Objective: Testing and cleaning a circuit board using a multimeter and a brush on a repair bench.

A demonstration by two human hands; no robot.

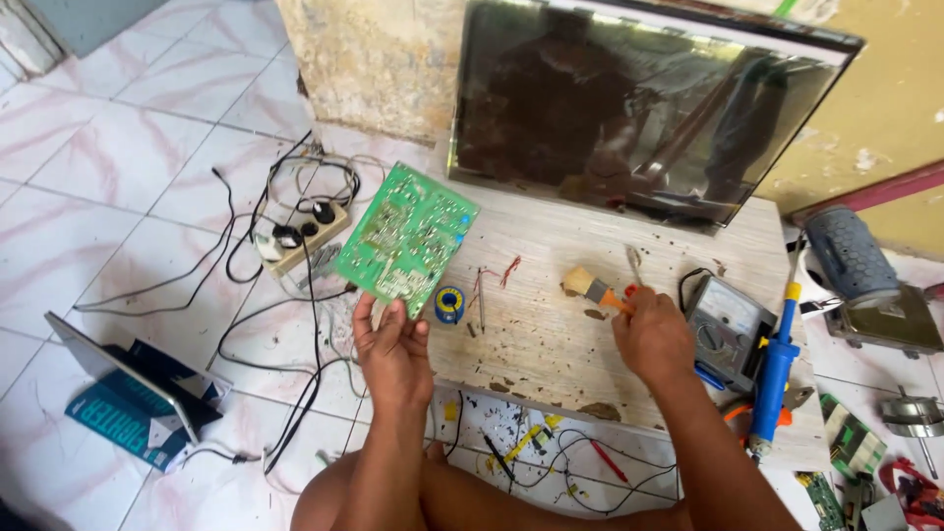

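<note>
My left hand [391,346] grips the lower edge of a green circuit board [407,239] and holds it tilted above the left end of a low wooden table [551,334]. My right hand [651,334] is closed on the orange handle of a small paintbrush [588,285], whose pale bristles point left over the tabletop. A small blue and yellow spool of solder [450,304] lies just right of the board's lower corner. Bits of thin wire [492,280] lie between the spool and the brush.
A flat screen panel [629,108] leans against the wall behind the table. A multimeter [728,329] and a blue tool [775,374] sit right of my right hand. A power strip [298,236] with cables lies on the tiled floor at left, and parts are scattered at right.
</note>
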